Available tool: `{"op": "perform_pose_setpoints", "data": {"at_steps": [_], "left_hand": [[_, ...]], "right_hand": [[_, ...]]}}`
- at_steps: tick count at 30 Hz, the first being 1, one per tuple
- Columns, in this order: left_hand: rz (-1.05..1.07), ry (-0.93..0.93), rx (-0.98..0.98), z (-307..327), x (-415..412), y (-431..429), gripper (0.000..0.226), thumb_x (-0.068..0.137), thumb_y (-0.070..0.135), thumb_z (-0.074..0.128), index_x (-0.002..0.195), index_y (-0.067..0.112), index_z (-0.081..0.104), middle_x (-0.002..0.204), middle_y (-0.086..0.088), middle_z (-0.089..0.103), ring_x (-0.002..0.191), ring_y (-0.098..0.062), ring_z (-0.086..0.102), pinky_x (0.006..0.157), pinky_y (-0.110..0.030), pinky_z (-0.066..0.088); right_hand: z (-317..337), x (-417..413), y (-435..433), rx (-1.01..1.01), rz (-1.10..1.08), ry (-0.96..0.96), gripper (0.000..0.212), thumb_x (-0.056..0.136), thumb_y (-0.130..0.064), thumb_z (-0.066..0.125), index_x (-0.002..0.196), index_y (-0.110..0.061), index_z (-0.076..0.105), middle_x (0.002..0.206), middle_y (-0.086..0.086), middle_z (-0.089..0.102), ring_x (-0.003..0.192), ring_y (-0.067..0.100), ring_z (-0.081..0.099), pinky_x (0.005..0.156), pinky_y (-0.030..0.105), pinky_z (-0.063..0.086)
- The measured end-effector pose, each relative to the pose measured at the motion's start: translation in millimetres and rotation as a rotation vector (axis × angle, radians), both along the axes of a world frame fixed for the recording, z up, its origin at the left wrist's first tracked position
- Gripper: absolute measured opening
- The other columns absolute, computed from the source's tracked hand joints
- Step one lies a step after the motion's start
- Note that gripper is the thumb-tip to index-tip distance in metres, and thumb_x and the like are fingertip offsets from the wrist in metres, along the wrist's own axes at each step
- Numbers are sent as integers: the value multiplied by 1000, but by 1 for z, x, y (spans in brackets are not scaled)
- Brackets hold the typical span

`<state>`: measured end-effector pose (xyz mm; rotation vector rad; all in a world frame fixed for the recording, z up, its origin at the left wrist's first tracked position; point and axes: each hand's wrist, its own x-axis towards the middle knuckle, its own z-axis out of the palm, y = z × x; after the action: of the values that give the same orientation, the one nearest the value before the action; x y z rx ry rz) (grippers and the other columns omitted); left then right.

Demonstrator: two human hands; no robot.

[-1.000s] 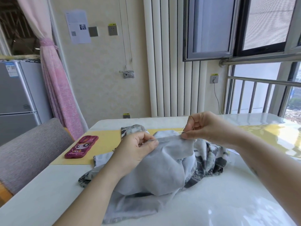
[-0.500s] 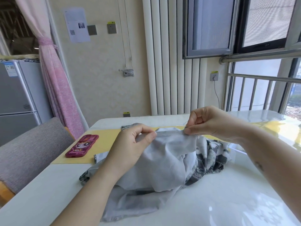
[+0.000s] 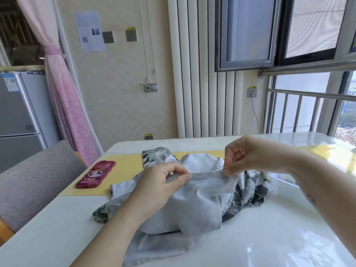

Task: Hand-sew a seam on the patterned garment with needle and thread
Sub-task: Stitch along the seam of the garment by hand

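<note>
Table (image 3: 269, 237), garment (image 3: 198, 205), needle (image 3: 218, 169) in right hand (image 3: 256, 157)

on my feed, a glossy white table (image 3: 269, 237) fills the lower view. a yellow mat (image 3: 125, 160) runs across its far half, from 9 o'clock to 2 o'clock. a phone in a dark pink cartoon case (image 3: 95, 174) lies flat on the mat at 10 o'clock. the garment (image 3: 196, 209) is heaped at the centre, pale grey side up, its patterned edges showing at 3 and 7 o'clock, partly over the mat.
</note>
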<state>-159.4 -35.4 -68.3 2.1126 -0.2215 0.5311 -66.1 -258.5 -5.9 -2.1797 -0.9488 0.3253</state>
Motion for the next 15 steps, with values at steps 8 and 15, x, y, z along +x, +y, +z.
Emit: {"op": "perform_pose_setpoints", "data": {"at_steps": [8,15], "left_hand": [[-7,-15,-13,0,1,0,13,86,20,67,76,28,67,73,18,65,71,1,54,69,-10,39],[6,-23,-26,0,1,3,15,87,19,67,75,28,67,72,21,64,69,4,53,69,-9,39]], "right_hand": [[14,4,32,-85,12,-310,4,83,-37,68,84,-39,71,89,-16,68,84,0,61,81,20,49],[15,4,42,-259,100,-293,22,85,-19,67,82,-40,71,71,-14,63,59,-4,49,56,9,37]]}}
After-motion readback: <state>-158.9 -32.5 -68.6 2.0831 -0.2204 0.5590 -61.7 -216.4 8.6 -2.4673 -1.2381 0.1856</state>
